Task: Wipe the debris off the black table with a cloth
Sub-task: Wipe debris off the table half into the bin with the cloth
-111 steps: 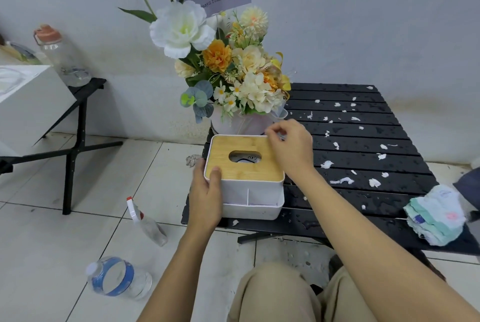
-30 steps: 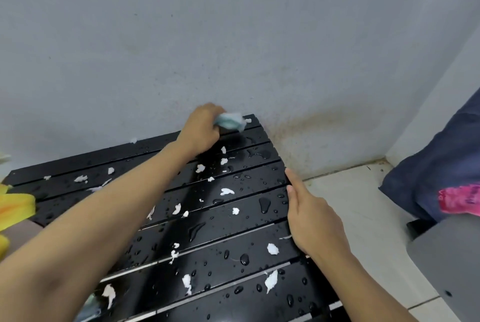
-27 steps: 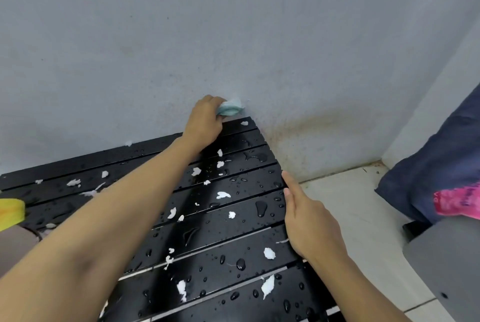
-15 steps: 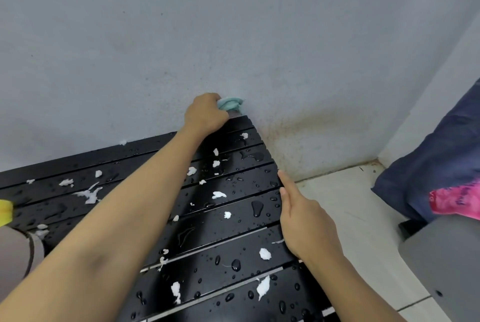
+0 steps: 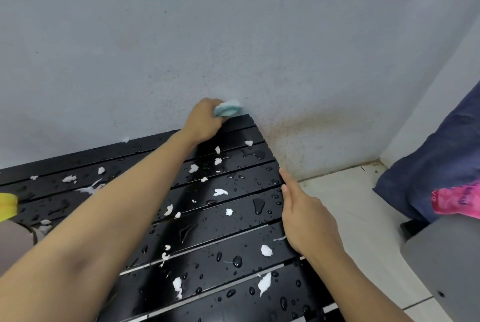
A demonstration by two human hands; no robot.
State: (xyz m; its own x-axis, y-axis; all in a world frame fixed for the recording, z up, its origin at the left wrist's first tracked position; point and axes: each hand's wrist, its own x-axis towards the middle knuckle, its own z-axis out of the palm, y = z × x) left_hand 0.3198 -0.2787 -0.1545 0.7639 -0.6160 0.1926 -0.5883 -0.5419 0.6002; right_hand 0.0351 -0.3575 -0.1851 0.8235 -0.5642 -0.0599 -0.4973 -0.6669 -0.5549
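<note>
My left hand [image 5: 204,120] grips a bunched light-green cloth [image 5: 228,108] at the far right corner of the black slatted table [image 5: 228,228], against the wall. The slats are wet with water drops and dotted with several white scraps of debris [image 5: 220,192]. My right hand [image 5: 304,218] rests on the table's right edge, thumb lying along it and pointing toward the wall; its fingers are hidden below the edge.
A grey wall [image 5: 233,36] stands right behind the table. White tiled floor [image 5: 350,207] lies to the right, with a dark blue and pink fabric bundle [image 5: 446,166] and a grey object [image 5: 446,269]. A yellow petal [image 5: 7,205] shows at the left edge.
My left hand carried the cloth from above the far slats to the far right corner by the wall. My right hand stayed on the table's right edge.
</note>
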